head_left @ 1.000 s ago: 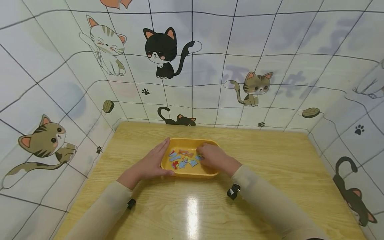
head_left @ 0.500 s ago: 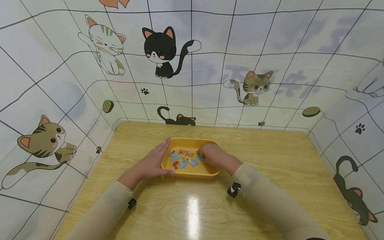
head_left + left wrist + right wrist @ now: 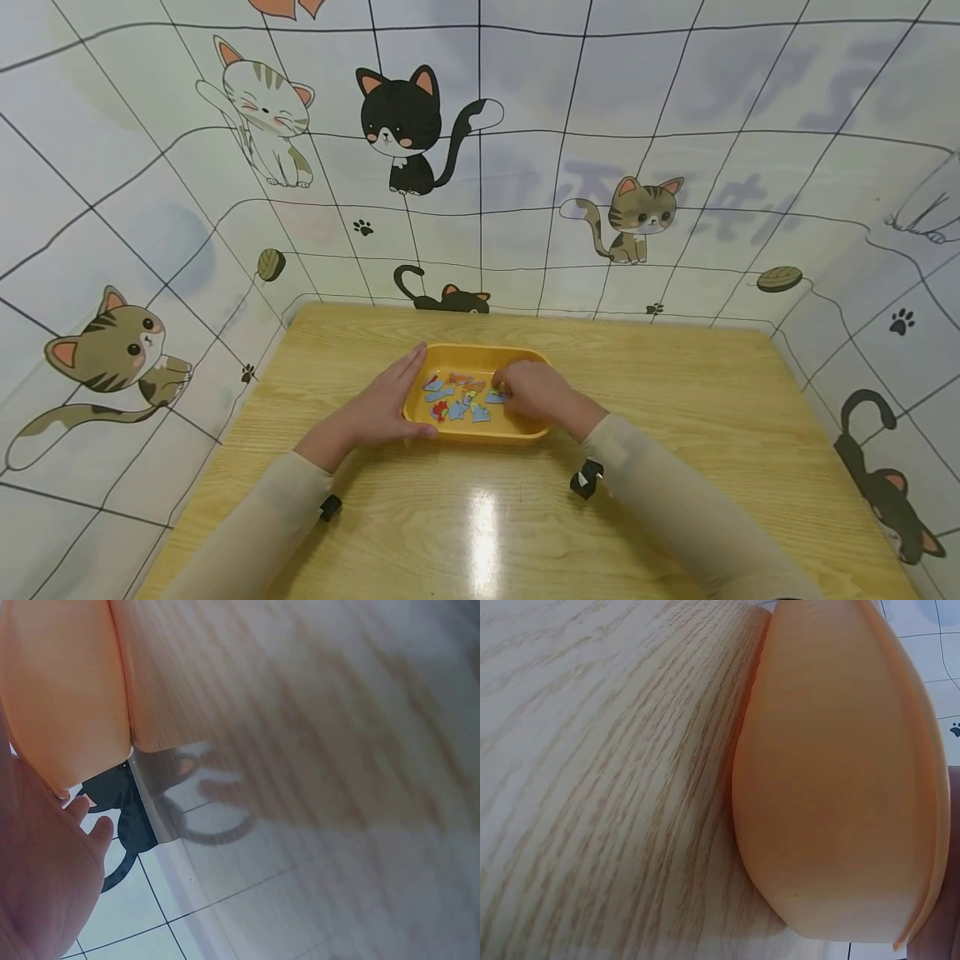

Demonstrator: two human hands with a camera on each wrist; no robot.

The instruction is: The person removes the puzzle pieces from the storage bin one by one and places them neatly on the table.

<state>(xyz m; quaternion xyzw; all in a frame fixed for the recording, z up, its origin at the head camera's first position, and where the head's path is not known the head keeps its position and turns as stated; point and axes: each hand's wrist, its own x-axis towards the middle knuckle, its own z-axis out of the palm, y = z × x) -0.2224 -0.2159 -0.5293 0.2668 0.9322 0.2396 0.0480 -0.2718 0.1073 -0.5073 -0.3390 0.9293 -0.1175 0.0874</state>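
In the head view a shallow yellow plastic tray (image 3: 480,438) lies on the table, with several small flat puzzle pieces (image 3: 459,410) in blue, red and orange spread over its floor. My left hand (image 3: 381,408) grips the tray's left end, thumb along the front rim and fingers by the back corner. Reaching in over the right end, my right hand (image 3: 534,390) has its fingers bent down at a light-blue piece (image 3: 495,397); whether it pinches a piece I cannot tell. The left wrist view has the left hand (image 3: 52,862) against the tray's wall (image 3: 64,690).
A light wood table (image 3: 645,392) reaches back to a wall (image 3: 517,233) printed with cartoon cats and grid lines. In the right wrist view the tray's outer wall (image 3: 840,772) fills the middle, close over the wood grain.
The light-blue piece by my right fingertips has slid slightly left, and the blue piece in front of it has turned and shifted toward the front. My left hand has stayed on the tray.
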